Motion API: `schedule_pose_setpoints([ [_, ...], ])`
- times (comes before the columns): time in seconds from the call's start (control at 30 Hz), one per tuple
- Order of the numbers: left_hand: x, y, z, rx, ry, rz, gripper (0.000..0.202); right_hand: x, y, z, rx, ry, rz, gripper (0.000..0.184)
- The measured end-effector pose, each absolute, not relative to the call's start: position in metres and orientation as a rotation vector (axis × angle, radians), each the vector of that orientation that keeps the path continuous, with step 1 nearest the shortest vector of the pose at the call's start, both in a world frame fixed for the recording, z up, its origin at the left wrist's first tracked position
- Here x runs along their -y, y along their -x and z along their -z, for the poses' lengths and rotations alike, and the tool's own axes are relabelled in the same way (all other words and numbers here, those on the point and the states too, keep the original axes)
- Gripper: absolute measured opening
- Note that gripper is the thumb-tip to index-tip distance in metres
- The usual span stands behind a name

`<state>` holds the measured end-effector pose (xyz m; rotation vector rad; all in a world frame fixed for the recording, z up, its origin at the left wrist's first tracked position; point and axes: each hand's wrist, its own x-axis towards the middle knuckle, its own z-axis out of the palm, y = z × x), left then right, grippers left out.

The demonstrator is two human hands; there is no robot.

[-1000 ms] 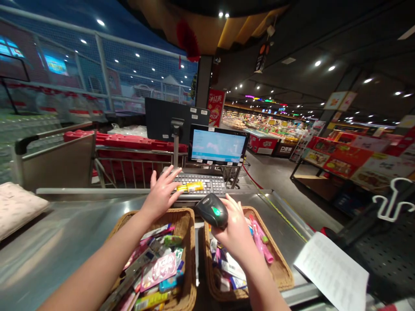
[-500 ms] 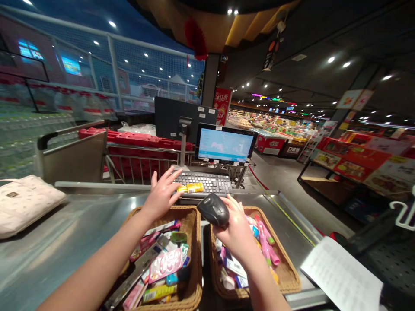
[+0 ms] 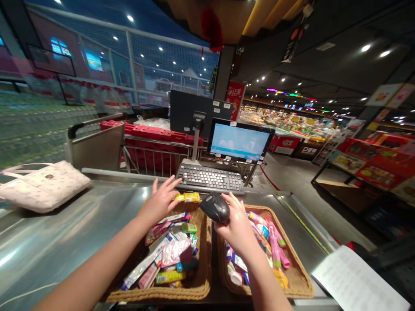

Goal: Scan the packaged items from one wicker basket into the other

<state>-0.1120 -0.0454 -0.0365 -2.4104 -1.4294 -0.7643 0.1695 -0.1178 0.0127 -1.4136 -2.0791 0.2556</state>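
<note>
My right hand (image 3: 238, 226) grips a black handheld barcode scanner (image 3: 215, 207) over the gap between two wicker baskets. My left hand (image 3: 161, 199) holds a small yellow packet (image 3: 188, 197) by its end, with the other fingers spread, just in front of the scanner's nose. Below the left hand, the left basket (image 3: 197, 290) is full of several small snack and candy packets. The right basket (image 3: 296, 273) holds pink tubes and other small packets.
A grey keyboard (image 3: 210, 178) and lit checkout screen (image 3: 239, 142) stand behind the baskets on the steel counter (image 3: 58, 242). A pale handbag (image 3: 43, 186) lies at left, a printed sheet (image 3: 353, 283) at right. Red trolleys and a rail stand behind; shop shelves stretch off right.
The view has swung left and down, so the handbag shows more. My left hand drew the yellow packet back off the keyboard toward the left basket's rim. The scanner stays in my right hand.
</note>
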Motion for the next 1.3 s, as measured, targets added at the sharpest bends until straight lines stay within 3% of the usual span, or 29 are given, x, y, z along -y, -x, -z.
schedule_pose_setpoints([
  [0.97, 0.062, 0.094, 0.154, 1.518, 2.857, 0.306, 0.008, 0.11, -0.138, 0.011, 2.158, 1.467, -0.494, 0.053],
  [1.3, 0.053, 0.086, 0.127, 1.436, 2.832, 0.4, 0.03, 0.115, -0.153, 0.02, 2.099, 1.403, -0.496, 0.05],
])
